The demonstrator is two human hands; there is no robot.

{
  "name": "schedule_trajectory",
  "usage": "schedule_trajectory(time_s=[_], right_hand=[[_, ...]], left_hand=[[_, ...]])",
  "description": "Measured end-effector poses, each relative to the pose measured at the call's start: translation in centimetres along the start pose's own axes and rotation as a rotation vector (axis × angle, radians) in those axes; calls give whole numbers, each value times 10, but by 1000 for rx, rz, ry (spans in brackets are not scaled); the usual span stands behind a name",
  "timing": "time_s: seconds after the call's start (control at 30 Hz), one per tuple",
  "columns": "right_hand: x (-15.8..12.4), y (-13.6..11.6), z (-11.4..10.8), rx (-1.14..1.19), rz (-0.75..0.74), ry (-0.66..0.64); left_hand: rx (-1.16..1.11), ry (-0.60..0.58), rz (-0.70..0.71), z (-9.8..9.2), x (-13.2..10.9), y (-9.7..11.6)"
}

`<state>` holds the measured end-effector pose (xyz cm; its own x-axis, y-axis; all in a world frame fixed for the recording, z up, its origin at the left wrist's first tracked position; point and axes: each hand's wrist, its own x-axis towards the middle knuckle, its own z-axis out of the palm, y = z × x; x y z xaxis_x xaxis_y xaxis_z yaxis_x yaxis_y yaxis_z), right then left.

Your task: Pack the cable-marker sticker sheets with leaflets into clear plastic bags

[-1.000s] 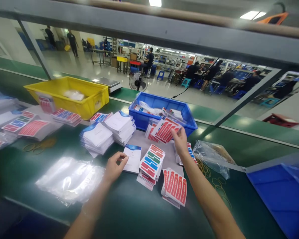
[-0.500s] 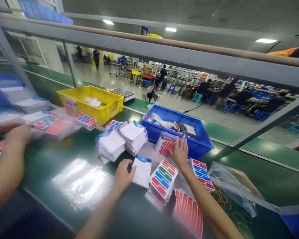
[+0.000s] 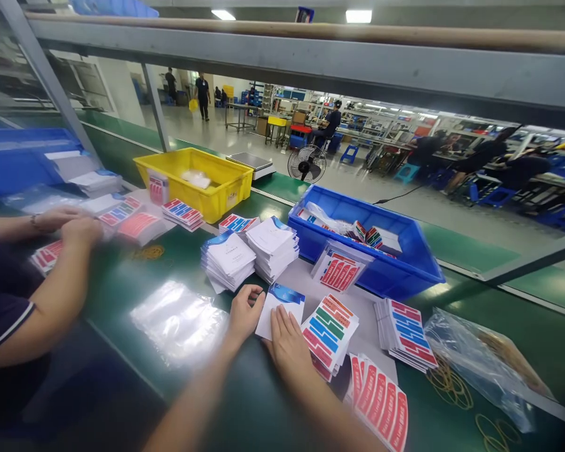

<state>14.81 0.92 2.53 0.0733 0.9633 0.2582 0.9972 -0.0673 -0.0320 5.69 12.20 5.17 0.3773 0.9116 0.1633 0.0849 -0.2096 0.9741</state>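
Note:
My left hand pinches the left edge of a small white booklet with a blue corner lying on the green belt. My right hand lies flat on the booklet's lower edge, fingers stretched out. Right beside it sits a stack of multicoloured label sheets. A stack of red label sheets lies nearer to me, and a stack of red and blue label sheets lies further right. Behind the booklet stand two piles of white booklets.
A blue bin with label packs stands at the back, a yellow bin to its left. Clear plastic bags lie on the left of the belt. A co-worker's hands handle labels at far left. Rubber bands and a bag lie right.
My right hand left the red label pack by the blue bin and came down onto the booklet. My left hand stayed at the booklet's edge. The view shifted left.

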Motion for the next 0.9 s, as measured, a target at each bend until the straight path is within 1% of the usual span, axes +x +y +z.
schedule_trajectory(time_s=[0.07, 0.17, 0.2, 0.27, 0.33, 0.37, 0.4, 0.43, 0.5, 0.53, 0.57, 0.6, 0.63, 0.67, 0.7, 0.73, 0.77, 0.8, 0.83, 0.87, 0.9], right_hand=[[-1, -1, -1, 0, -29, 27], [1, 4, -15, 65, -71, 49], [2, 7, -22, 88, -72, 75], [4, 14, -35, 106, -46, 173], [5, 18, -48, 104, -5, 306], [5, 17, -54, 107, 2, 359], [4, 15, -58, 114, -14, 386], [3, 11, -61, 124, -51, 379], [-2, 2, -63, 147, -156, 289], [-5, -3, -64, 165, -201, 230], [-9, -7, -64, 188, -229, 188], [-12, -9, -64, 219, -234, 173], [-16, -9, -66, 259, -211, 191], [-19, -8, -68, 313, -156, 234], [-22, -5, -72, 380, -68, 289], [-24, -1, -76, 465, 53, 333], [-26, 3, -81, 570, 194, 353], [-27, 8, -85, 696, 334, 344], [-27, 11, -88, 838, 454, 308], [-28, 14, -90, 990, 536, 253], [-28, 15, -91, 1145, 576, 195]], left_hand=[[-34, -13, -24, 0, 0, 0], [-72, -31, -65, 0, 1, 0], [-89, -44, -85, -1, 1, 0], [-127, -83, -129, -2, 2, 2], [-222, -173, -229, -4, 3, 6], [-325, -242, -305, -5, 3, 9], [-464, -323, -389, -6, 2, 13], [-624, -411, -473, -7, 2, 17], [-916, -581, -623, -9, 0, 22], [-1000, -634, -667, -9, 0, 23], [-1044, -654, -698, -9, -1, 23], [-1059, -643, -715, -10, -1, 22], [-1055, -607, -713, -10, -1, 20], [-1043, -566, -696, -10, -1, 17], [-1030, -534, -671, -10, -1, 15], [-1020, -524, -652, -11, -2, 14], [-1015, -539, -642, -11, -2, 13], [-1015, -564, -636, -11, -4, 13], [-1019, -591, -628, -11, -5, 14], [-1026, -612, -621, -11, -7, 15], [-1030, -624, -615, -10, -8, 16]])
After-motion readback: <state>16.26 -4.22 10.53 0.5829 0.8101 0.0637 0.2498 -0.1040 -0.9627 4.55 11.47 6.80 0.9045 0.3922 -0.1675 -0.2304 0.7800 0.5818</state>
